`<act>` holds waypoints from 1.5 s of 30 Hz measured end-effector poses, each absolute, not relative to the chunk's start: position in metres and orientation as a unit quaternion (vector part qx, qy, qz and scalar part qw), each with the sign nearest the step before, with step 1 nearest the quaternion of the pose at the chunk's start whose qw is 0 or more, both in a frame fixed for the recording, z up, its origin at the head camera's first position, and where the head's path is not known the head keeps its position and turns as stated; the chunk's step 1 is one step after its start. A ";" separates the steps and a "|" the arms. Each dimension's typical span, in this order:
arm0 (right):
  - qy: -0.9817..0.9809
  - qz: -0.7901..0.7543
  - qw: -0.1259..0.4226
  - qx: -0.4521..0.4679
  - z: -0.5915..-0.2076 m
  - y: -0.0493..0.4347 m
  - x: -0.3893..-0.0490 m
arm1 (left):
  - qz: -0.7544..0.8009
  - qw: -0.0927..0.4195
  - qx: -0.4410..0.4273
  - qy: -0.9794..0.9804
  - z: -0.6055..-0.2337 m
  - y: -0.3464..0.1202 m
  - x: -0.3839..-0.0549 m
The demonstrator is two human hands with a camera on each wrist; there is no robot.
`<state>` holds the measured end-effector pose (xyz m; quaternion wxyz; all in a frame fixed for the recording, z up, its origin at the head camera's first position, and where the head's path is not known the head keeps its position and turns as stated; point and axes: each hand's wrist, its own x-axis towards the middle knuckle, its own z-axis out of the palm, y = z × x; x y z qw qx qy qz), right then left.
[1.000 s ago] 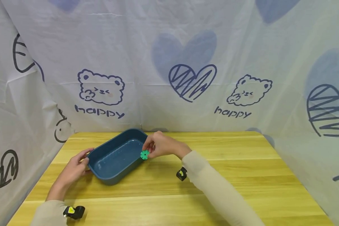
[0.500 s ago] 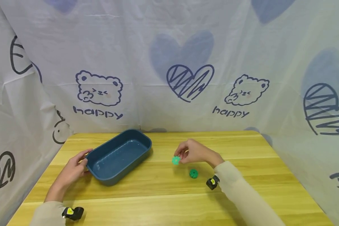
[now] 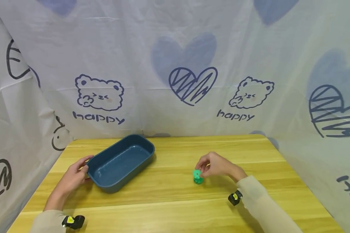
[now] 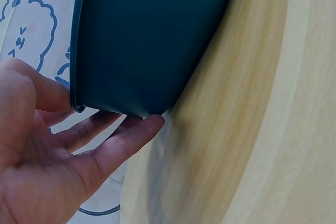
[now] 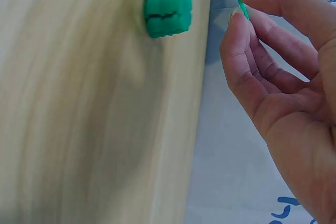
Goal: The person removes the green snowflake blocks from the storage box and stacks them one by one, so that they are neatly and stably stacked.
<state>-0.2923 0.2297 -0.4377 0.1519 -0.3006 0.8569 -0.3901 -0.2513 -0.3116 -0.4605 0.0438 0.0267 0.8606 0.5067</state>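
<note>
My right hand (image 3: 217,166) pinches a thin green notched disc (image 3: 196,173) between thumb and fingertips. In the right wrist view this disc (image 5: 241,3) is seen edge-on. Just below it on the table is a short stack of green notched discs (image 3: 198,181), partly covered by the held one in the head view. The right wrist view shows the stack (image 5: 168,8) beside the hand, apart from the fingers. At the left, my left hand (image 3: 73,176) rests its fairly straight fingers against the end of a dark blue rectangular bin (image 3: 128,173), with fingertips along its outer wall (image 4: 142,45).
The bin stands at an angle on the left of a wooden table (image 3: 175,213). Behind the table's back edge hangs a white cloth (image 3: 145,58) with printed hearts and bears. Similar cloth hangs at both sides. A small black device (image 3: 235,197) sits at each wrist.
My right hand has moved right from the bin's edge to the green stack, carrying the green disc with it. My left hand and the bin stay in place.
</note>
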 end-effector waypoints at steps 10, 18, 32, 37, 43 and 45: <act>0.855 -0.388 0.161 -0.303 -0.447 0.230 -0.291 | 0.510 0.050 0.023 0.858 -0.462 -0.313 -0.251; 0.858 -0.385 0.164 -0.297 -0.449 0.231 -0.290 | 0.512 0.050 0.022 0.857 -0.460 -0.312 -0.252; 0.860 -0.380 0.159 -0.301 -0.455 0.232 -0.293 | 0.511 0.049 0.024 0.858 -0.460 -0.311 -0.251; 0.861 -0.379 0.157 -0.301 -0.458 0.233 -0.293 | 0.513 0.046 0.028 0.856 -0.460 -0.311 -0.249; 0.863 -0.372 0.144 -0.311 -0.459 0.235 -0.293 | 0.517 0.045 0.034 0.854 -0.461 -0.312 -0.249; 0.863 -0.368 0.140 -0.315 -0.460 0.235 -0.293 | 0.517 0.045 0.035 0.854 -0.461 -0.312 -0.250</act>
